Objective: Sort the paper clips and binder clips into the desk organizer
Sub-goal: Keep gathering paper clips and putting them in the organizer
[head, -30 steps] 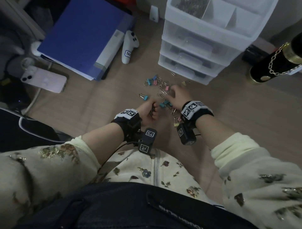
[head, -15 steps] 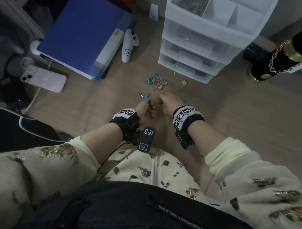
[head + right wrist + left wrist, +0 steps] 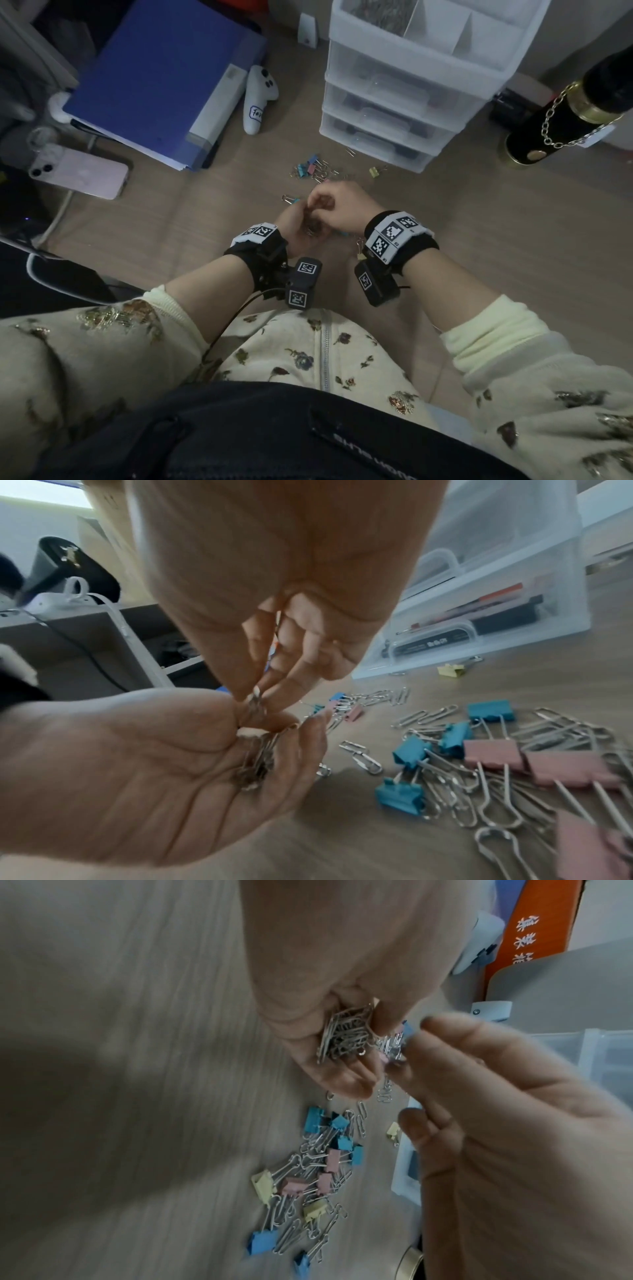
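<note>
The left hand point(image 3: 143, 772) cups a bundle of thin silver wire paper clips point(image 3: 346, 1034); the right hand point(image 3: 274, 593) pinches some of them. Pastel binder clips point(image 3: 489, 748) lie on the wood-grain counter point(image 3: 479, 240).

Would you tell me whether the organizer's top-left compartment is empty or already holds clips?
It holds clips: in the head view, the desk organizer's top-left compartment shows a grey heap of paper clips.

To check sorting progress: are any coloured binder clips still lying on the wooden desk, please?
Yes, blue, pink and yellow binder clips lie loose on the wooden desk.
</note>
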The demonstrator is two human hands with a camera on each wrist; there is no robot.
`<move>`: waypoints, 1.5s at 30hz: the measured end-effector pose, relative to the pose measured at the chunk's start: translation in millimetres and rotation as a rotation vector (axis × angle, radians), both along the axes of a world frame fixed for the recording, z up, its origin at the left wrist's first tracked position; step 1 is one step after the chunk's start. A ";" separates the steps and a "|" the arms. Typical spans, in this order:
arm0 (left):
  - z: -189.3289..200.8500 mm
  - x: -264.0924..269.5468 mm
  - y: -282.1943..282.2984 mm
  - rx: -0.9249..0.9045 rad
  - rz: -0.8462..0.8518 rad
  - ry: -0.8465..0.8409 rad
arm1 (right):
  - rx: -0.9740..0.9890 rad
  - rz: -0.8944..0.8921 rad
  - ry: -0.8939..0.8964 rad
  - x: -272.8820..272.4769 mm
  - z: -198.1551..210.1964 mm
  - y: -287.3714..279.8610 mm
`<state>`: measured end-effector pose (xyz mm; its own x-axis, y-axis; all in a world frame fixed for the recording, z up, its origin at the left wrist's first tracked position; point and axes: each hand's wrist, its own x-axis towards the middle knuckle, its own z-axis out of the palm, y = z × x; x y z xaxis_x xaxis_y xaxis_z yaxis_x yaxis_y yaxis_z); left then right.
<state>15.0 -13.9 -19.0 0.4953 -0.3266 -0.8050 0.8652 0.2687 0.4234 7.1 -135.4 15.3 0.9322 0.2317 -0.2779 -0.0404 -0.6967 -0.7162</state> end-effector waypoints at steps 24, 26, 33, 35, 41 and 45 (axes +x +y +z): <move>-3.2 2.0 22.3 0.113 -0.010 0.072 | -0.527 0.166 -0.055 -21.0 -43.9 17.3; -3.3 2.8 22.0 0.113 -0.012 0.076 | -0.543 0.175 -0.041 -21.5 -43.5 17.0; -3.0 2.8 22.1 0.132 -0.006 0.076 | -0.543 0.176 0.036 -21.2 -41.8 15.9; -4.6 3.1 20.7 0.138 -0.005 0.079 | -0.475 0.105 0.022 -19.9 -39.3 13.8; -6.6 -0.9 15.7 0.068 -0.037 0.026 | -0.176 -0.127 -0.206 -10.2 -16.7 14.7; -8.0 0.7 18.5 0.017 -0.034 0.040 | -0.076 0.061 -0.257 -12.1 -13.0 21.3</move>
